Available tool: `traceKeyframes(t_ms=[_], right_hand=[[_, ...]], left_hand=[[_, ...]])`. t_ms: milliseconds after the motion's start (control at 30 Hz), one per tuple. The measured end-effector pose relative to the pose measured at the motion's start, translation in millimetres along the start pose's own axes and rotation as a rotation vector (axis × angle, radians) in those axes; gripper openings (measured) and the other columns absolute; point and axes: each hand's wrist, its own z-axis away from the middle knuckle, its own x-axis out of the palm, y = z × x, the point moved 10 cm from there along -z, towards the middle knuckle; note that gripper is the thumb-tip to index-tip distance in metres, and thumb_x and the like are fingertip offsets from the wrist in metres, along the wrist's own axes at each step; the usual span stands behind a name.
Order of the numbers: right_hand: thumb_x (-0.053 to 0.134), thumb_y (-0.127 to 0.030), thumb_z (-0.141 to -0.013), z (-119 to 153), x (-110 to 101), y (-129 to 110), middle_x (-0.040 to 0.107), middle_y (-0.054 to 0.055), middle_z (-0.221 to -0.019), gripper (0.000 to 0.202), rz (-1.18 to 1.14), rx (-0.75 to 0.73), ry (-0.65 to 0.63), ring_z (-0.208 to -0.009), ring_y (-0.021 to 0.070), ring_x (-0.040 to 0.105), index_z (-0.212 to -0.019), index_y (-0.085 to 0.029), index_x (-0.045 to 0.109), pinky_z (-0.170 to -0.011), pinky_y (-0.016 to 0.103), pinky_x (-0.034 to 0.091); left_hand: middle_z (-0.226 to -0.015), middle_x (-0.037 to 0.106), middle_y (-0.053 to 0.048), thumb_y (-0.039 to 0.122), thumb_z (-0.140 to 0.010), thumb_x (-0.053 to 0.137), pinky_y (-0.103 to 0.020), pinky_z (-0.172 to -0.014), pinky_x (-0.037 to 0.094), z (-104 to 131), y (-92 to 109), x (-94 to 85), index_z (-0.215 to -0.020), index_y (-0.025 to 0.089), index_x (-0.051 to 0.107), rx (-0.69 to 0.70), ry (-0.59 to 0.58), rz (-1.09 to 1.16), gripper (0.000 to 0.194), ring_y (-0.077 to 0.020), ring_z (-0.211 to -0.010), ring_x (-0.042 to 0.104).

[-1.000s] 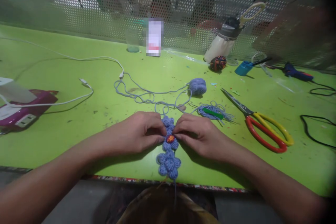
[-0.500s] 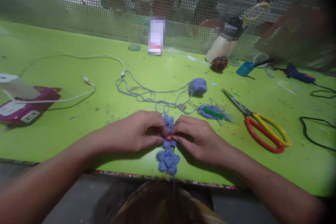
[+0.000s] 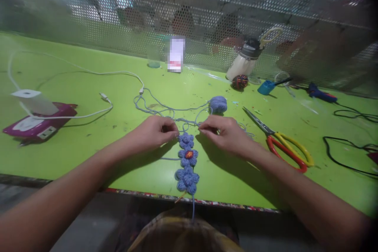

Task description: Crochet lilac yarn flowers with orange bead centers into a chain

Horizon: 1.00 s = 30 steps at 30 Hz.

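A strip of three blue crochet flowers (image 3: 188, 179) lies upright on the green table, the middle one with an orange-red centre (image 3: 189, 154). My left hand (image 3: 158, 130) is closed in a pinch at the top flower's left edge; whether a petal is between the fingertips is hidden. To the right of that flower, my right hand (image 3: 221, 132) also pinches, its fingertips just off the petals and close to the loose blue yarn. That yarn runs back to a blue yarn ball (image 3: 218, 104). A yarn tail hangs from the strip over the table edge.
Red-and-yellow-handled scissors (image 3: 276, 136) lie right of my hand. Farther back are a multicoloured yarn ball (image 3: 240, 82), a bottle (image 3: 243, 61), a blue pot (image 3: 266, 87) and a glue gun (image 3: 321, 93). A purple power strip (image 3: 56, 124) with a white cable sits left.
Both hands have left the middle flower, moving up and apart to either side of the top flower. The orange-red centre and the whole strip now show. The view has tilted slightly.
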Motion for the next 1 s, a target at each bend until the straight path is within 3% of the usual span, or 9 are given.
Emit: traceKeyframes(t_ms=[67,167,333,467,533,600,767,867,1000], right_hand=[[0.054,-0.011,-0.086,-14,7,1,0.068,0.008,-0.082,0.016,0.179,-0.012,-0.094,-0.073,0.0181,0.059,-0.084,-0.017,0.07,-0.066,0.031,0.043],[0.058,-0.011,-0.081,-38,15,3,0.067,0.011,-0.09,0.014,0.262,-0.004,-0.136,-0.075,0.0202,0.057,-0.087,-0.016,0.071,-0.062,0.031,0.039],[0.059,-0.004,-0.072,-59,25,6,0.066,0.011,-0.082,0.016,0.245,0.011,-0.172,-0.071,0.0185,0.056,-0.064,-0.015,0.065,-0.057,0.028,0.035],[0.06,-0.006,-0.073,-58,10,6,0.068,0.006,-0.077,0.012,0.111,0.055,-0.17,-0.069,0.0159,0.058,-0.071,-0.016,0.066,-0.06,0.027,0.039],[0.06,-0.011,-0.078,-56,2,4,0.069,0.005,-0.073,0.008,0.021,0.088,-0.169,-0.065,0.0139,0.059,-0.074,-0.015,0.066,-0.059,0.025,0.042],[0.059,-0.015,-0.081,-55,0,1,0.07,0.004,-0.071,0.007,-0.066,0.112,-0.182,-0.062,0.0121,0.06,-0.077,-0.014,0.065,-0.057,0.024,0.044],[0.059,-0.01,-0.079,-52,-1,2,0.066,0.0,-0.065,0.008,-0.161,0.141,-0.189,-0.056,0.0088,0.055,-0.081,-0.012,0.066,-0.052,0.021,0.04],[0.062,-0.013,-0.078,-42,-14,8,0.06,-0.003,-0.059,0.009,-0.147,0.13,-0.188,-0.052,0.0084,0.047,-0.083,-0.013,0.07,-0.05,0.022,0.034],[0.064,-0.022,-0.08,-20,-40,15,0.053,-0.004,-0.053,0.017,-0.13,0.106,-0.234,-0.05,0.0081,0.04,-0.067,-0.015,0.072,-0.05,0.024,0.032]], left_hand=[[-0.071,0.067,-0.006,0.033,-0.082,0.054,-0.031,-0.061,0.041,-2,0,0.8,-0.078,0.016,0.066,-0.014,0.02,-0.009,0.021,-0.0186,-0.066,0.058],[-0.068,0.066,-0.006,0.032,-0.08,0.055,-0.031,-0.06,0.04,-4,2,3.4,-0.074,0.015,0.066,-0.028,0.043,-0.023,0.021,-0.0179,-0.064,0.056],[-0.067,0.066,-0.006,0.031,-0.077,0.057,-0.031,-0.061,0.04,-6,4,1.7,-0.072,0.015,0.067,-0.037,0.068,-0.003,0.019,-0.0181,-0.064,0.056],[-0.079,0.07,-0.01,0.033,-0.076,0.06,-0.034,-0.068,0.044,-14,8,-12.7,-0.083,0.013,0.068,-0.051,0.127,0.007,0.023,-0.0215,-0.073,0.061],[-0.091,0.07,-0.013,0.036,-0.074,0.063,-0.036,-0.073,0.045,-22,13,-22.7,-0.095,0.012,0.066,-0.059,0.185,0.018,0.032,-0.0243,-0.082,0.062],[-0.099,0.071,-0.013,0.034,-0.069,0.069,-0.034,-0.074,0.047,-31,18,-22.2,-0.104,0.012,0.064,-0.051,0.167,0.061,0.041,-0.0244,-0.088,0.064],[-0.083,0.075,-0.008,0.025,-0.076,0.063,-0.029,-0.069,0.049,-43,24,-1.7,-0.087,0.013,0.07,-0.045,0.058,0.175,0.018,-0.0183,-0.074,0.067],[-0.081,0.075,-0.009,0.029,-0.078,0.062,-0.03,-0.067,0.048,-40,16,-6.7,-0.085,0.013,0.073,-0.071,0.123,0.164,0.021,-0.0181,-0.069,0.065],[-0.076,0.074,-0.008,0.038,-0.079,0.062,-0.03,-0.06,0.044,-37,10,-16.8,-0.088,0.013,0.075,-0.081,0.157,0.138,0.029,-0.0185,-0.065,0.061]])
